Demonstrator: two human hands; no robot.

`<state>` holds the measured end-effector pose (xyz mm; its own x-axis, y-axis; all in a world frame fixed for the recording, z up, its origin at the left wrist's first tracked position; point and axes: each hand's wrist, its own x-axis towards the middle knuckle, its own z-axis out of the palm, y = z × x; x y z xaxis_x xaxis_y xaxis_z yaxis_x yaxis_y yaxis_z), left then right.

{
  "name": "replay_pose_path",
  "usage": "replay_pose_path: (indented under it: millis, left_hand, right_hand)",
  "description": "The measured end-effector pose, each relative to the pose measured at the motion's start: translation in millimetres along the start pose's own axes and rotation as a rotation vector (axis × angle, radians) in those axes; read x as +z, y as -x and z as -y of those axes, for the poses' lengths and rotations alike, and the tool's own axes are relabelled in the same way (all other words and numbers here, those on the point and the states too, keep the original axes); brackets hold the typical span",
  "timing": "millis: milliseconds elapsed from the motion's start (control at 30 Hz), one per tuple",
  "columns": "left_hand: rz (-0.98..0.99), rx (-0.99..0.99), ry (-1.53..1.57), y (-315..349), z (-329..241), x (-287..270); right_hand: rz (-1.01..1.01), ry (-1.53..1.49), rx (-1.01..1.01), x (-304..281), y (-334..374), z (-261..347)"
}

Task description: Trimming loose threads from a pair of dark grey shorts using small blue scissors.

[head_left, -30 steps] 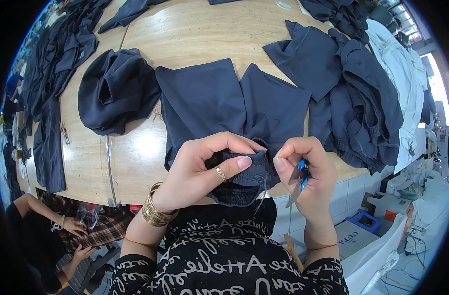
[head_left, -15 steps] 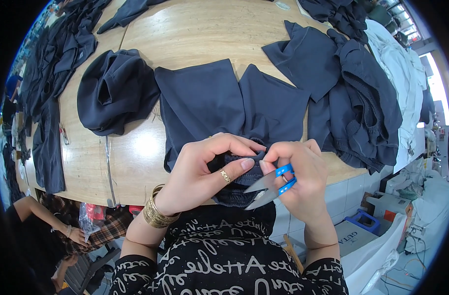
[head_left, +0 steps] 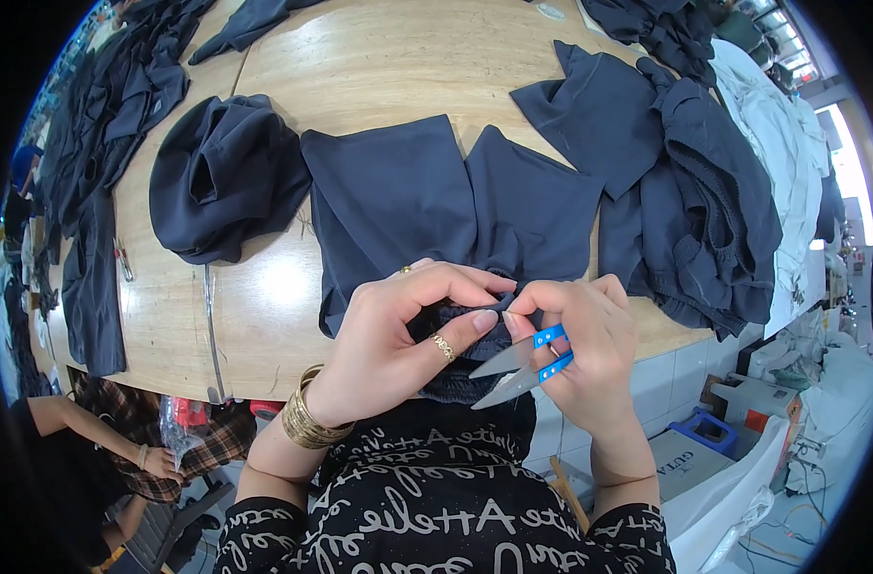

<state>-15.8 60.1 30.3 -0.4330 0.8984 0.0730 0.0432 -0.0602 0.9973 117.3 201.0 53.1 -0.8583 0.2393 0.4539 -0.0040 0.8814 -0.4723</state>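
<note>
A pair of dark navy shorts [head_left: 398, 201] lies with its legs spread on the table, away from me. Its gathered elastic waistband [head_left: 458, 389] is bunched at the near edge. My left hand [head_left: 374, 340] grips that waistband, thumb and fingers pinched on the cloth. Thumb and forefinger of my right hand [head_left: 592, 349] pinch at the same spot, close to the left fingertips; anything fine between them is too small to make out. Also held in the right hand is a pair of thread snips [head_left: 509, 386] with blue handles, blades apart and pointing left over the waistband.
On the wooden table [head_left: 360, 72], a crumpled dark garment [head_left: 228, 177] sits at left, near a small pair of snips [head_left: 123, 260]. Dark garments [head_left: 709, 182] pile at right, beside white cloth [head_left: 776, 143]. A co-worker's hand [head_left: 162, 464] is at lower left, by a clear plastic bag [head_left: 181, 421].
My hands stay at the waistband, with the snips shifted slightly left. The co-worker's hand has moved a little to the right.
</note>
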Motion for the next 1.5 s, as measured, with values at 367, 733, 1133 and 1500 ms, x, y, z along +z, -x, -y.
replay_pose_path:
  millis: [367, 733, 1133, 1500]
  left_hand:
    - [0.017, -0.061, 0.091, -1, 2, -2]
    - [0.021, -0.082, 0.155, -2, 5, -2]
    - [-0.003, -0.021, 0.077, -2, 7, -5]
    - [-0.004, -0.035, 0.079, -2, 9, -4]
  right_hand:
    - [0.013, -0.458, 0.426, -3, 8, -2]
    - [-0.025, -0.395, 0.399, 4, 8, -2]
    - [0.195, -0.351, 0.483, -15, 21, 1]
    - [0.324, -0.718, 0.728, -11, 16, 15]
